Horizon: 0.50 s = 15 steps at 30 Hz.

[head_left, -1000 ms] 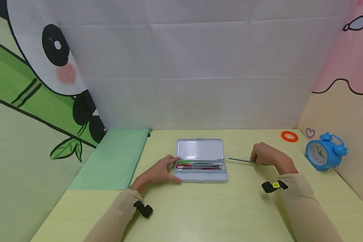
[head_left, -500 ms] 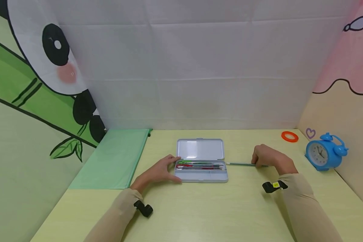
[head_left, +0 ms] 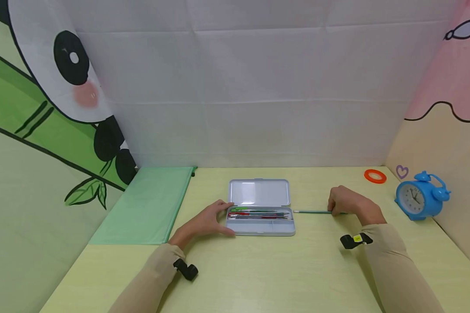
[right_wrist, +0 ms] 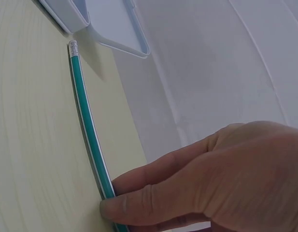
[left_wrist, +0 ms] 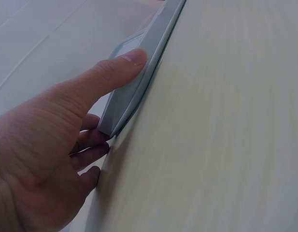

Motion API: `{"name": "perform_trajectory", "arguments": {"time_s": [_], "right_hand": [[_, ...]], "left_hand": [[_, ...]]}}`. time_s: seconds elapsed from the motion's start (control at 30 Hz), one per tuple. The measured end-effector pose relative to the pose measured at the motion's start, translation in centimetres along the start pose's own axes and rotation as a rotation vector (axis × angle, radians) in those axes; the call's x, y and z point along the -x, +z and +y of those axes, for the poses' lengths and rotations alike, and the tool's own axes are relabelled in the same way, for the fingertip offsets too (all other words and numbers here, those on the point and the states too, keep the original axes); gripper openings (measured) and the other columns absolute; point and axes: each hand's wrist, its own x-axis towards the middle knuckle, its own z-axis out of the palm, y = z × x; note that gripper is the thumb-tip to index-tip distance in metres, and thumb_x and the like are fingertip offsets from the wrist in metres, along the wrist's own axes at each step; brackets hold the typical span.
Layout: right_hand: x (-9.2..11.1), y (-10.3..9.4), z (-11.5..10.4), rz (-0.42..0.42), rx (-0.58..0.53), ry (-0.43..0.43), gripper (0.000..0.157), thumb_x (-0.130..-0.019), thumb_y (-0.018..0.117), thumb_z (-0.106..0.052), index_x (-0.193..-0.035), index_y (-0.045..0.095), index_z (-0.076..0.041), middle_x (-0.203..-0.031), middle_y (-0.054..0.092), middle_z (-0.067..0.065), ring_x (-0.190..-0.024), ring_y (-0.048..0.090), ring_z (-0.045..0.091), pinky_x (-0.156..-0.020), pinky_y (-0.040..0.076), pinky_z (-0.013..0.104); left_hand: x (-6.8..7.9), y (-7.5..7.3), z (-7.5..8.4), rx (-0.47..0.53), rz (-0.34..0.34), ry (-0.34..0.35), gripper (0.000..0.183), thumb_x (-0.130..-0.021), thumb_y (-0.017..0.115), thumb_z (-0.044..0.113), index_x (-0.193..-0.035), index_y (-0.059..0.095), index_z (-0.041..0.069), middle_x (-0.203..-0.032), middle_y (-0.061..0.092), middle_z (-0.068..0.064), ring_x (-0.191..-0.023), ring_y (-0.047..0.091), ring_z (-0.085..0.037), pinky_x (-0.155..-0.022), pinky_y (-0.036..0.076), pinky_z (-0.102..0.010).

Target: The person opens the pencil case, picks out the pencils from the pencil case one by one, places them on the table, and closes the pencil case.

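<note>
A white pencil case [head_left: 240, 228] lies on the table with its lid [head_left: 259, 192] swung back; several pens or pencils [head_left: 258, 214] fill its rear compartment. My left hand [head_left: 205, 221] holds the case's left end, thumb along the front edge and fingers at the left and back. The left wrist view shows that thumb on the case wall [left_wrist: 132, 89]. To the right of the case, my right hand [head_left: 348, 202] pinches a green pencil [head_left: 312, 212] between thumb and fingers. In the right wrist view the pencil [right_wrist: 88, 121] has its eraser end towards the case, a small gap apart.
A blue alarm clock [head_left: 417, 198] stands at the far right of the table [head_left: 266, 269]. Behind my right hand lies an orange ring [head_left: 375, 176]. A light green cloth-like sheet [head_left: 145, 208] covers the table's left back. A white curtain [head_left: 258, 87] hangs behind.
The pencil has swung from slanting to nearly level with the case's rear compartment, and my right hand has shifted slightly right. My left hand and the case have stayed put.
</note>
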Motion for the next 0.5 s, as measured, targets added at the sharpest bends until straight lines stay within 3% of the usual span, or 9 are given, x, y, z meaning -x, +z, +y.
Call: {"name": "perform_trajectory", "arguments": {"time_s": [0.5], "right_hand": [[-0.07, 0.06, 0.39, -0.012, -0.021, 0.038, 0.014, -0.084, 0.074, 0.004, -0.094, 0.079, -0.004, -0.093, 0.069, 0.004, -0.077, 0.055, 0.02, -0.072, 0.054, 0.034]], "left_hand": [[0.0, -0.02, -0.14, 0.013, -0.007, 0.013, 0.099, -0.068, 0.092, 0.044, -0.149, 0.048, 0.009, -0.121, 0.05, 0.001, -0.114, 0.046, -0.02, -0.102, 0.041, -0.043]]}}
